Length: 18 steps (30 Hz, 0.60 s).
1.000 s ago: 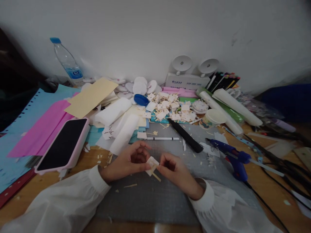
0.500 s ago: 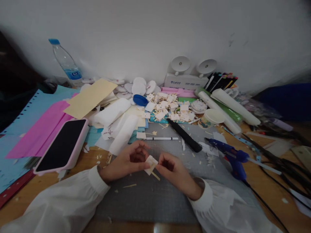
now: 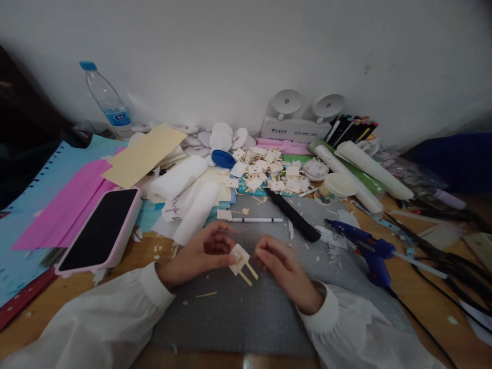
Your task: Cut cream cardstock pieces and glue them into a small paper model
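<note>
My left hand (image 3: 207,255) pinches a small white paper square with two thin wooden sticks (image 3: 240,259) by its left edge, between thumb and fingers. Both sticks point down to the right from the square. Just right of the stick ends, my right hand (image 3: 282,269) is closed with its fingers curled, apart from the piece; I see nothing in it. Under both hands lies a grey cutting mat (image 3: 234,323) with scraps and a loose wooden stick (image 3: 206,294). Behind them is a heap of similar paper squares with sticks (image 3: 265,169). A white pen (image 3: 257,220) lies beyond my fingers.
A black-handled tool (image 3: 294,215) and a blue glue gun (image 3: 365,246) with its cable lie to the right. A paper cup (image 3: 335,187) stands behind them. Left are a phone (image 3: 102,228), coloured paper (image 3: 65,205), white rolls (image 3: 198,212) and a water bottle (image 3: 107,100).
My right hand has let go of the paper piece and moved slightly right. A second stick now shows on the piece. My left hand keeps its hold in nearly the same place.
</note>
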Available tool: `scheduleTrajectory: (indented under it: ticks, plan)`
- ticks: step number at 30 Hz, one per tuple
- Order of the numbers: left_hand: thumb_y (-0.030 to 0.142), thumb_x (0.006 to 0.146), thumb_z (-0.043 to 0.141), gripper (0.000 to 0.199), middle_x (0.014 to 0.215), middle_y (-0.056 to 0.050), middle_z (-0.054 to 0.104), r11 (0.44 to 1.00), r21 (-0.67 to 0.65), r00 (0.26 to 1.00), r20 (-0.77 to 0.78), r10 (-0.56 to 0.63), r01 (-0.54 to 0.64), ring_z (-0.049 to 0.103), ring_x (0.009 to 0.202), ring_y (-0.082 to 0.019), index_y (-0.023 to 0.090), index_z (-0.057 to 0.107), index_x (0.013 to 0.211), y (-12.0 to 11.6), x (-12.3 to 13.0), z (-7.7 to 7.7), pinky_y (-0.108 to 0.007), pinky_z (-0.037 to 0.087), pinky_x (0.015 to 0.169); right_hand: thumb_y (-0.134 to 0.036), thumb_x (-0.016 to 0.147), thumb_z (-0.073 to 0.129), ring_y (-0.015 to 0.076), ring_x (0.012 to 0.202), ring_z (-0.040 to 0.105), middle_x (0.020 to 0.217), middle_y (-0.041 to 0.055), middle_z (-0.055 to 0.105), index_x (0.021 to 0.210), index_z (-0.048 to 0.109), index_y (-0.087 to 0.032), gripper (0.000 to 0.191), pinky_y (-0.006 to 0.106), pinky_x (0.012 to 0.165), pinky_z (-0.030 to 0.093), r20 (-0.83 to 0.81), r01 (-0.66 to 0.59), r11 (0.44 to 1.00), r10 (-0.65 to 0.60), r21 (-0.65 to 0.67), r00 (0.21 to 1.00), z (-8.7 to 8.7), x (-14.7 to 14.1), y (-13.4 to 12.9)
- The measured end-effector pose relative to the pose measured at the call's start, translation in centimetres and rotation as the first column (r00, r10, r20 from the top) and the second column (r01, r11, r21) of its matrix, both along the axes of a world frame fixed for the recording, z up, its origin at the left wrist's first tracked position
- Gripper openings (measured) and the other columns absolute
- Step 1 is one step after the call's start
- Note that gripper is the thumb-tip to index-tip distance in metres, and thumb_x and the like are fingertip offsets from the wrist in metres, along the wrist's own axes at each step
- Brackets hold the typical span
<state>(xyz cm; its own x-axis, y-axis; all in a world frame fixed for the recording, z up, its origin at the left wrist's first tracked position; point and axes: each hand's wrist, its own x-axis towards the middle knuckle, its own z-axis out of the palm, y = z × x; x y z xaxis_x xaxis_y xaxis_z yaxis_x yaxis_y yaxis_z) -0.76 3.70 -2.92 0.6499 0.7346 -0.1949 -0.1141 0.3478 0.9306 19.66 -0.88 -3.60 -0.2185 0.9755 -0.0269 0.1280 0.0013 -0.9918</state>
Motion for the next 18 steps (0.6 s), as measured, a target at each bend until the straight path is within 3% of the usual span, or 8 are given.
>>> scheduleTrajectory:
  ticks: [4, 7, 10, 12, 15, 18]
  plan:
    - [0.015, 0.077, 0.073, 0.039, 0.084, 0.0, 0.065, 0.998, -0.026, 0.988, 0.144, 0.064, -0.06, 0.062, 0.073, -0.012, 0.02, 0.048, 0.107, 0.4, -0.2, -0.2, -0.023, 0.046, 0.064, -0.033, 0.09, 0.049, 0.0134, 0.066, 0.05, 0.072, 0.0001, 0.053, 0.082, 0.058, -0.02, 0.018, 0.025, 0.059, 0.039, 0.146, 0.072, 0.974, -0.106, 0.217, 0.984, -0.1, 1.1, 0.5]
    - [0.017, 0.078, 0.072, 0.036, 0.079, 0.001, 0.067, 0.99, -0.018, 0.967, 0.216, 0.137, -0.137, 0.06, 0.068, -0.01, 0.019, 0.051, 0.107, 0.6, -0.3, -0.1, -0.02, 0.045, 0.063, -0.026, 0.088, 0.053, 0.0171, 0.081, 0.054, 0.088, 0.0051, 0.058, 0.098, 0.062, -0.021, 0.014, 0.029, 0.071, 0.044, 0.367, -0.149, 0.919, 0.006, 0.364, 0.93, -0.5, 1.1, 0.6]
    - [0.02, 0.079, 0.072, 0.035, 0.076, 0.002, 0.067, 0.99, -0.001, 0.964, 0.226, 0.138, -0.142, 0.06, 0.066, -0.009, 0.02, 0.051, 0.107, 0.5, -0.3, 0.2, -0.02, 0.045, 0.063, -0.024, 0.088, 0.054, 0.0205, 0.091, 0.053, 0.1, 0.0085, 0.058, 0.111, 0.061, -0.022, 0.024, 0.035, 0.078, 0.044, 0.569, -0.378, 0.836, 0.098, 0.398, 0.816, -1.1, 0.6, 0.7]
    - [0.02, 0.08, 0.071, 0.037, 0.078, 0.002, 0.068, 0.996, 0.031, 0.982, 0.17, 0.078, -0.084, 0.061, 0.068, -0.011, 0.02, 0.048, 0.109, 0.2, -0.2, 0.5, -0.022, 0.045, 0.065, -0.023, 0.089, 0.053, 0.0206, 0.09, 0.052, 0.097, 0.0081, 0.058, 0.104, 0.063, -0.022, 0.018, 0.036, 0.077, 0.045, 0.637, -0.434, 0.807, 0.095, 0.401, 0.765, -1.5, 0.4, 0.7]
    - [0.019, 0.081, 0.068, 0.039, 0.082, 0.001, 0.069, 0.994, 0.101, 0.999, 0.016, -0.048, 0.046, 0.063, 0.073, -0.013, 0.021, 0.045, 0.111, -0.6, 0.0, 0.5, -0.026, 0.046, 0.07, -0.019, 0.09, 0.051, 0.0197, 0.086, 0.052, 0.091, 0.0071, 0.058, 0.089, 0.063, -0.019, 0.012, 0.034, 0.075, 0.045, 0.646, -0.414, 0.805, 0.052, 0.424, 0.762, -1.9, 0.4, 0.8]
    - [0.021, 0.082, 0.066, 0.04, 0.084, 0.001, 0.068, 0.968, 0.203, 0.983, -0.132, -0.125, 0.151, 0.063, 0.078, -0.015, 0.024, 0.044, 0.115, -1.2, 0.2, 0.2, -0.028, 0.047, 0.072, -0.017, 0.09, 0.049, 0.0196, 0.083, 0.052, 0.088, 0.0068, 0.057, 0.09, 0.062, -0.019, 0.012, 0.034, 0.073, 0.046, 0.656, -0.384, 0.807, -0.005, 0.447, 0.754, -2.0, 0.6, 0.9]
